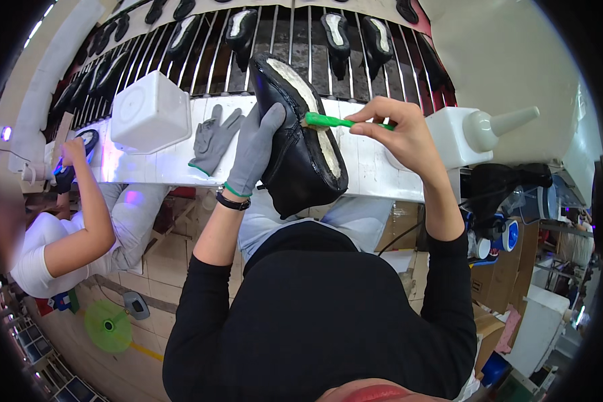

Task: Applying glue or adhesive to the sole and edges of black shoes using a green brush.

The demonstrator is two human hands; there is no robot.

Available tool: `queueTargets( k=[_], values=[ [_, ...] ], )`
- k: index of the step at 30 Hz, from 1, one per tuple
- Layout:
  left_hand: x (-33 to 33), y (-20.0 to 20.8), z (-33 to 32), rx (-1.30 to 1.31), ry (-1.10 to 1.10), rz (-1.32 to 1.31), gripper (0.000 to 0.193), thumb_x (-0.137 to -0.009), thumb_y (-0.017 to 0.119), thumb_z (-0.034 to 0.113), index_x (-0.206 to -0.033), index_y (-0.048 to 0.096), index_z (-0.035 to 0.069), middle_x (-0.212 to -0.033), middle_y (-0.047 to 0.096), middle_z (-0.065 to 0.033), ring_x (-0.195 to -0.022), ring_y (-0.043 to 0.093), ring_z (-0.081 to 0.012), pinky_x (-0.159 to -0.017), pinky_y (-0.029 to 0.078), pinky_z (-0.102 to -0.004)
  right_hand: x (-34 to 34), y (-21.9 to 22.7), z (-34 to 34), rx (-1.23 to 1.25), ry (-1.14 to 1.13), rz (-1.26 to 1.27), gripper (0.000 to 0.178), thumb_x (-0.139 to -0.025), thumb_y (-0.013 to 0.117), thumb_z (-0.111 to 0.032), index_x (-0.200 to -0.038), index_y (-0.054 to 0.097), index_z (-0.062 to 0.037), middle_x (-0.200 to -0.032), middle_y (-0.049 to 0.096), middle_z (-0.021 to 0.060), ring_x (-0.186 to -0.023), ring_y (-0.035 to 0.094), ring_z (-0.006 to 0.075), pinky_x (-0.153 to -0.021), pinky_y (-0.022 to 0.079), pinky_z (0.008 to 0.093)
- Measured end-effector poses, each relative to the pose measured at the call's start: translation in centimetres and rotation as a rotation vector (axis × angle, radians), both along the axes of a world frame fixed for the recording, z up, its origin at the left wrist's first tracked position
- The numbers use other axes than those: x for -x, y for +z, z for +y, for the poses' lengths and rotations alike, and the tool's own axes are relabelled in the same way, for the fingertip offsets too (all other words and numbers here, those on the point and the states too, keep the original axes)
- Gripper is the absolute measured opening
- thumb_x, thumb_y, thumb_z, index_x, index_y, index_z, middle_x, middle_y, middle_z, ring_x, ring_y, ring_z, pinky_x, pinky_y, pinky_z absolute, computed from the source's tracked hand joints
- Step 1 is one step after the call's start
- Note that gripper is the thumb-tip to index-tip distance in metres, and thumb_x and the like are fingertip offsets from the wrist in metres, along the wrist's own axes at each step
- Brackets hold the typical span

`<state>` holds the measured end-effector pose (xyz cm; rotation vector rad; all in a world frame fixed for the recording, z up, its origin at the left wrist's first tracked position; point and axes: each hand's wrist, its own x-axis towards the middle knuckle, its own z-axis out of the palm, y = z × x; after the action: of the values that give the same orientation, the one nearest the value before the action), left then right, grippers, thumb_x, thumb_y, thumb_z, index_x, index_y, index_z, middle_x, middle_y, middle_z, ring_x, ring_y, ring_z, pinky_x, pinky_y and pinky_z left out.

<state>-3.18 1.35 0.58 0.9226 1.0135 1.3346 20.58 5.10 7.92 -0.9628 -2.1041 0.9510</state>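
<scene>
A black boot (291,177) is tipped so its underside faces up and to the right, showing a long cream-coloured strip (328,153) framed by a dark rim. My left hand (253,144), in a grey glove, grips the boot's left side, thumb across the upper. In my bare right hand (398,127) is a small brush with a green handle (329,120), pinched between thumb and fingers. The brush head touches the underside near its middle, at the edge of the cream strip. The boot is held above the front edge of the white bench (375,171).
A white square container (147,114) and a loose grey glove (214,141) lie left on the bench; a white nozzle bottle (459,137) stands right. Beyond runs a metal-bar rack (275,47) carrying several upturned black shoes (336,40). A co-worker (74,234) sits at left, handling a shoe.
</scene>
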Motion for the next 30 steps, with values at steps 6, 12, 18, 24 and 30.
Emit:
queueTargets(
  k=[6, 12, 18, 24, 30],
  values=[
    [-0.2, 0.1, -0.3, 0.005, -0.037, 0.124, 0.048, -0.092, 0.057, 0.036, -0.118, 0.053, -0.004, -0.103, 0.061, -0.0072, -0.091, 0.057, -0.0105, -0.082, 0.046, -0.025, -2.2, 0.9, -0.3, 0.123, 0.258, -0.139, 0.012, -0.079, 0.074, -0.016, -0.082, 0.071, -0.0042, -0.077, 0.069, 0.0032, -0.068, 0.061, 0.0138, -0.061, 0.044, 0.0265],
    [-0.7, -0.4, -0.7, 0.031, -0.076, 0.092, 0.049, -0.092, 0.056, 0.038, -0.118, 0.054, -0.004, -0.103, 0.062, -0.0078, -0.091, 0.057, -0.0106, -0.083, 0.046, -0.0255, -1.2, 0.4, -0.8, -0.002, 0.062, -0.146, 0.012, -0.076, 0.073, -0.007, -0.085, 0.071, 0.0005, -0.076, 0.068, 0.0068, -0.069, 0.061, 0.0134, -0.065, 0.046, 0.0262],
    [-1.0, -0.2, -0.6, 0.053, -0.09, 0.091, 0.052, -0.092, 0.055, 0.038, -0.119, 0.053, -0.006, -0.103, 0.062, -0.0083, -0.09, 0.057, -0.0108, -0.083, 0.046, -0.0259, -2.4, 1.2, -0.9, 0.01, 0.177, -0.184, 0.012, -0.074, 0.074, -0.005, -0.084, 0.071, 0.001, -0.077, 0.068, 0.008, -0.07, 0.063, 0.0151, -0.064, 0.047, 0.0279],
    [-1.4, -0.6, -0.7, 0.056, -0.108, 0.143, 0.054, -0.092, 0.054, 0.04, -0.119, 0.053, -0.007, -0.1, 0.062, -0.0082, -0.088, 0.057, -0.0105, -0.082, 0.046, -0.0254, -2.2, 1.2, -1.3, 0.045, 0.184, -0.212, 0.01, -0.074, 0.075, -0.006, -0.081, 0.071, 0.0006, -0.076, 0.069, 0.0072, -0.07, 0.064, 0.0147, -0.064, 0.047, 0.0278],
    [-1.5, -1.2, -0.3, 0.121, -0.112, 0.108, 0.054, -0.092, 0.054, 0.042, -0.117, 0.055, -0.007, -0.099, 0.062, -0.0081, -0.086, 0.057, -0.0098, -0.079, 0.047, -0.0243, -1.9, 0.7, -0.4, 0.057, 0.129, -0.182, 0.008, -0.077, 0.073, -0.006, -0.083, 0.072, -0.0011, -0.078, 0.069, 0.0068, -0.067, 0.059, 0.0118, -0.062, 0.044, 0.0252]
  ],
)
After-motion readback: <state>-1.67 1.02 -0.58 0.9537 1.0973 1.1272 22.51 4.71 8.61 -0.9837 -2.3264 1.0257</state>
